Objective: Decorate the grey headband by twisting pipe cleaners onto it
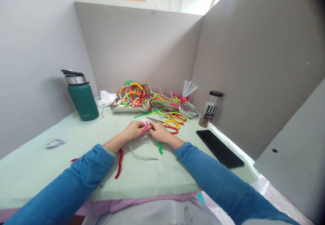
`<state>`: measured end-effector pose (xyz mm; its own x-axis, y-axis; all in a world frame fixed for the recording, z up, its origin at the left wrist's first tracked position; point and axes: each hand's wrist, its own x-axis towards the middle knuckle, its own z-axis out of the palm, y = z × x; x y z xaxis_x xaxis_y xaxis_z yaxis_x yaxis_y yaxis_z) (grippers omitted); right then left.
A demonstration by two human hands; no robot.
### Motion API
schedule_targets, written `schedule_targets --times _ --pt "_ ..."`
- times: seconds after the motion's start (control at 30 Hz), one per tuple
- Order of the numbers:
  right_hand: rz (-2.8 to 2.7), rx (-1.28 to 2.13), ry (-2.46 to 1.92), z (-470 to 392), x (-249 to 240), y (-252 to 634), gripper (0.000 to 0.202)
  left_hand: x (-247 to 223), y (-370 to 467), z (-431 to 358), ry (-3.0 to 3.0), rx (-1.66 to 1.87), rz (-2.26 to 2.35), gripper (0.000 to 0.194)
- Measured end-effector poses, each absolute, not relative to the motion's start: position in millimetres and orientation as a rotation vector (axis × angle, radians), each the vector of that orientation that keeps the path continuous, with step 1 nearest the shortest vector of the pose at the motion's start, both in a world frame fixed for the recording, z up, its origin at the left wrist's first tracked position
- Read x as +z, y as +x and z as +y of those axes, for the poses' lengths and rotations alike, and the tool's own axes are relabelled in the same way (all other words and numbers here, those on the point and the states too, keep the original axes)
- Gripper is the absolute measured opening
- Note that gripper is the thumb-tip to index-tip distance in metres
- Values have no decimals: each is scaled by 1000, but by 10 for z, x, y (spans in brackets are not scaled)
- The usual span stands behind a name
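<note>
Over the middle of the table, my left hand [134, 130] pinches a bright pink pipe cleaner [144, 129]. My right hand [157, 132] meets it there, its fingers closed at the pink piece's right side. Below my left hand a thin grey wire [138, 156] curves down and ends on the tabletop; whether it joins the pink piece is hidden by the fingers. A short green pipe cleaner [160, 148] lies under my right wrist. Left of the wire rests a dark red pipe cleaner [119, 164]. Scissors with yellow handles [169, 123] lie just beyond my right hand.
At the back, a metal tray [130, 110] carries pipe-cleaner shapes beside a heap of coloured pipe cleaners [165, 101] and a grey wire coil [189, 111]. A green bottle [83, 99] stands left, a black-lidded jar [210, 110] right, near a black phone [219, 149]. Grey partitions [137, 42] surround the table.
</note>
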<state>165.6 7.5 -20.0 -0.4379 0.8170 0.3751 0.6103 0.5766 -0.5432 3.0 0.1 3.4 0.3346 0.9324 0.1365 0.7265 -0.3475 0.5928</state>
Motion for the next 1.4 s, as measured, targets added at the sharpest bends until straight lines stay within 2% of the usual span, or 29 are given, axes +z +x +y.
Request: schedule_targets --times 0.7,1.4 --pt "-2202 436 -1146 72 -199 1658 7 28 20 0 2159 686 1411 58" --pt "-2279 309 -1156 40 -170 1662 16 30 0 15 2326 594 1401 50"
